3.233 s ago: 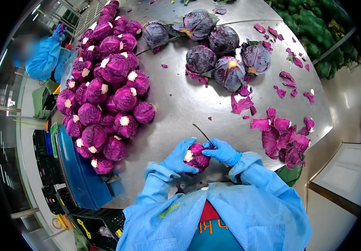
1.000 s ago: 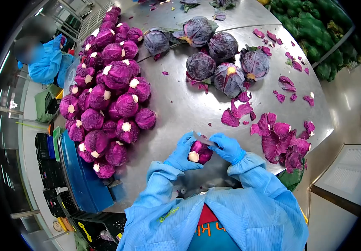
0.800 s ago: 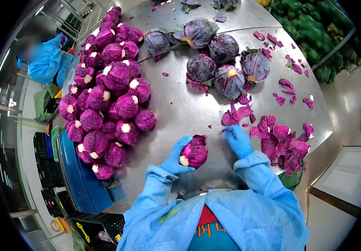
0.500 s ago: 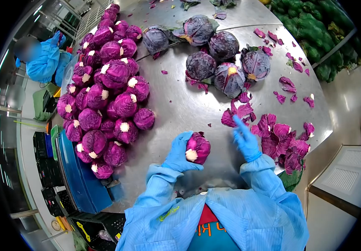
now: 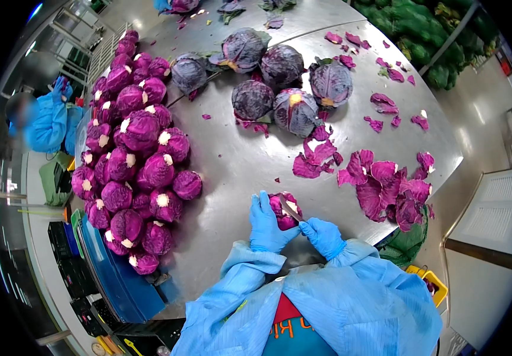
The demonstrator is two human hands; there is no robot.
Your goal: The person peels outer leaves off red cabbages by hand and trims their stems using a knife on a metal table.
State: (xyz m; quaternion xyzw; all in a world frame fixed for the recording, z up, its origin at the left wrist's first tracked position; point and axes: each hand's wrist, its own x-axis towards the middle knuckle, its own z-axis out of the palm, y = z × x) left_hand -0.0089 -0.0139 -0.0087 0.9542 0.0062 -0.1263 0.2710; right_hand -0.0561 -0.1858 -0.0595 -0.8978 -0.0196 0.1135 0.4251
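Cabbage (image 5: 275,207), round and crinkled, sits cupped in the left hand (image 5: 269,230), fingers along its left side, apparently to steady it against the knife (image 5: 289,210) clenched in the fingers of the right hand (image 5: 325,238). The metal blade slants beside the pale stem (image 5: 293,206), seemingly turned up for access. Beyond the fingers, matte, dusky heads (image 5: 282,65) rest on the smooth worktop (image 5: 226,178); glossy purple heads (image 5: 140,130) pile leftward, curled loose leaves (image 5: 377,193) lie to the right.

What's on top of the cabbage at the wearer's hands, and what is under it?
A knife, held in the right hand, crosses over the cabbage by its pale stem end. The cabbage itself covers whatever is beneath, so I cannot tell whether it touches the table.
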